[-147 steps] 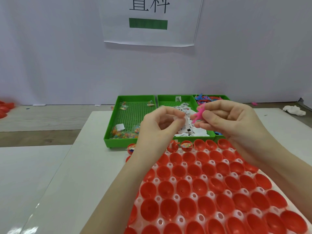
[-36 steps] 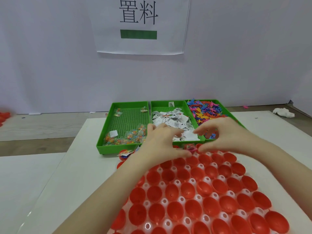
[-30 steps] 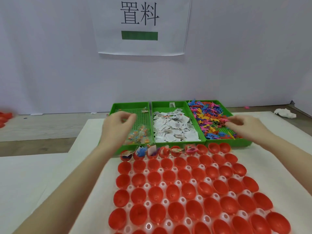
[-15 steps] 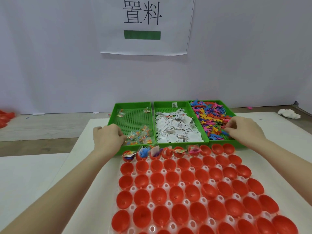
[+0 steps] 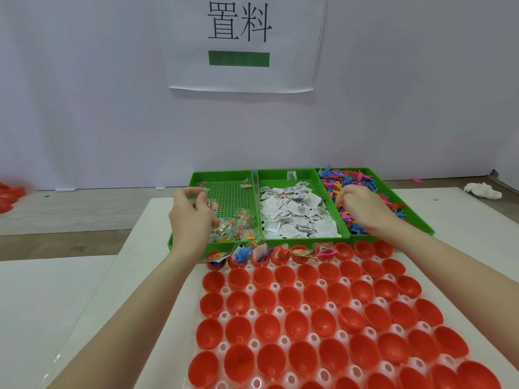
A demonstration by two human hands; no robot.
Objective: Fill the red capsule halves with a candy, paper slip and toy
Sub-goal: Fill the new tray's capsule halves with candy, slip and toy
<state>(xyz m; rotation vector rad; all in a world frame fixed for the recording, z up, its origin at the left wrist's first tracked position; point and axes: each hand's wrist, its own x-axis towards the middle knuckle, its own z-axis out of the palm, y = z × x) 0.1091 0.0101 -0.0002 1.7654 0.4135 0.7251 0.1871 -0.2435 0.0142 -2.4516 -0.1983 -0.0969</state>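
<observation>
a white table (image 5: 134, 276) carries a clear holder sheet (image 5: 280, 311) packed with open red capsule halves (image 5: 323, 324); only the first six in the far row hold bits of candy, paper and toy. just beyond sit three green trays side by side: the left tray (image 5: 224, 175) with wrapped candies (image 5: 238, 228), the middle tray (image 5: 280, 173) heaped with paper slips (image 5: 292, 211), the right tray (image 5: 404, 209) full of small coloured toys (image 5: 351, 181). the left hand (image 5: 191, 220) hovers over the left tray, fingers curled and pinching a clear candy packet (image 5: 211, 204). the right hand (image 5: 362, 209) rests on the toys, fingers curled down into them; what it grips is hidden.
</observation>
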